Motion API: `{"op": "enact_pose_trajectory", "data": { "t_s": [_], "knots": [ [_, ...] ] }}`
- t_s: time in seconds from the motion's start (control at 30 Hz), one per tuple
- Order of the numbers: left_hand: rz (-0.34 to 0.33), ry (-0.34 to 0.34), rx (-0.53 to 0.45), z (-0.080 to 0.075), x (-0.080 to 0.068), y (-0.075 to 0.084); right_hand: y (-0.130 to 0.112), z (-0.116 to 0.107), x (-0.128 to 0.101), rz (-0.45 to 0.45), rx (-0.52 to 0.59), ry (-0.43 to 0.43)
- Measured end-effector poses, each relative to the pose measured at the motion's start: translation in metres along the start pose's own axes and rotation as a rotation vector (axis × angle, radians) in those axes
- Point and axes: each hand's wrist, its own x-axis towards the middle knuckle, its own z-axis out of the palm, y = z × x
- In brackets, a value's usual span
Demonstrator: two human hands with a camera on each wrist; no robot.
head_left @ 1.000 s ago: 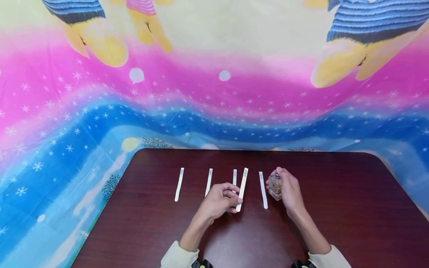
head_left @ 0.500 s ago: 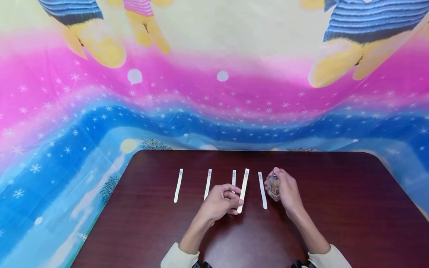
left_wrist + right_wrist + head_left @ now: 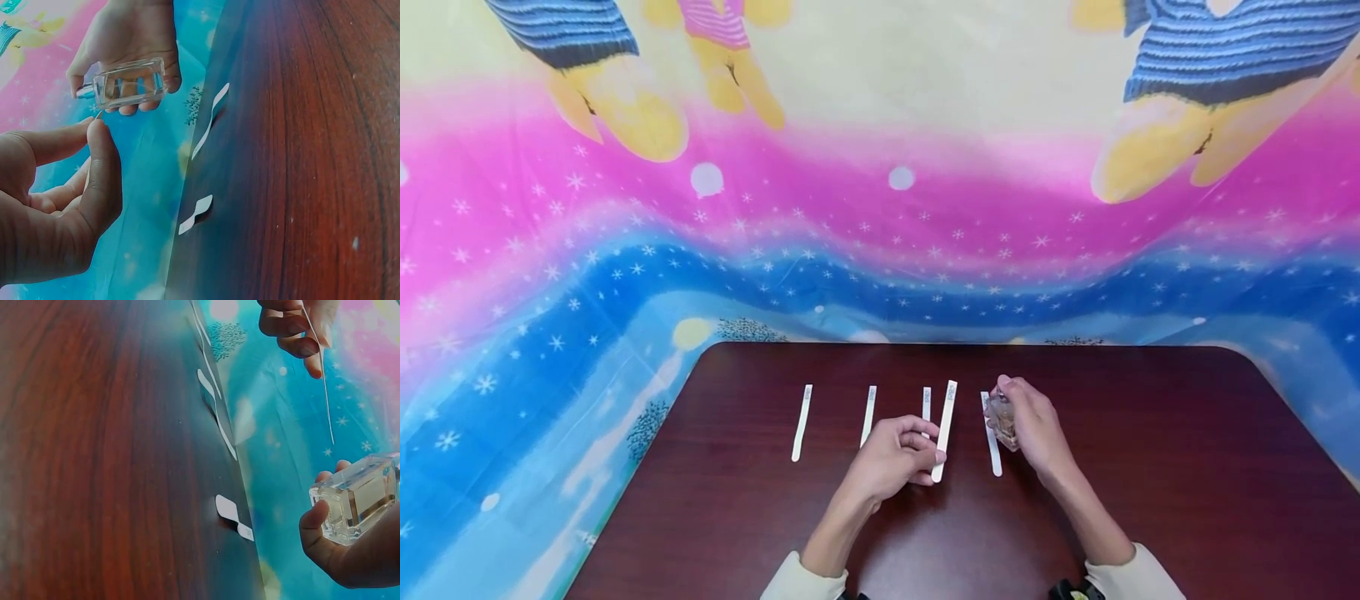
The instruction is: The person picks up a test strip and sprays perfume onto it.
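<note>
And the right hand [image 3: 1037, 429] drifts leftward, fingers wrapped round the glass bottle [image 3: 1002, 423], which now covers part of the rightmost strip [image 3: 995, 461], lower right of centre! The left hand [image 3: 891, 460] keeps pinching its raised strip [image 3: 947, 425], just below frame centre.

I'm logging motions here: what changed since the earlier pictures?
The right hand moved the bottle leftward, toward the held strip; in the head view the bottle now partly covers the rightmost strip. Nothing was grasped or released. The left hand still pinches its strip; the other three strips stayed put.
</note>
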Motion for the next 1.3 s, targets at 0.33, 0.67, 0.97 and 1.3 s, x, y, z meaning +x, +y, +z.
{"op": "enact_pose_trajectory", "data": {
  "t_s": [0.33,0.67,0.97,1.3],
  "knots": [
    [-0.01,0.001,0.003,-0.001,-0.001,0.0,-0.001,0.01,0.003,-0.03,-0.069,0.034],
    [-0.002,-0.008,0.001,0.0,0.0,0.003,0.001,0.018,0.006,-0.058,-0.136,0.073],
    [-0.011,-0.017,0.005,0.003,-0.001,0.001,0.008,0.024,0.008,-0.064,-0.132,0.115],
    [-0.015,-0.02,0.009,0.007,-0.003,0.001,0.009,0.025,0.009,-0.025,-0.155,0.129]
  ]
}}
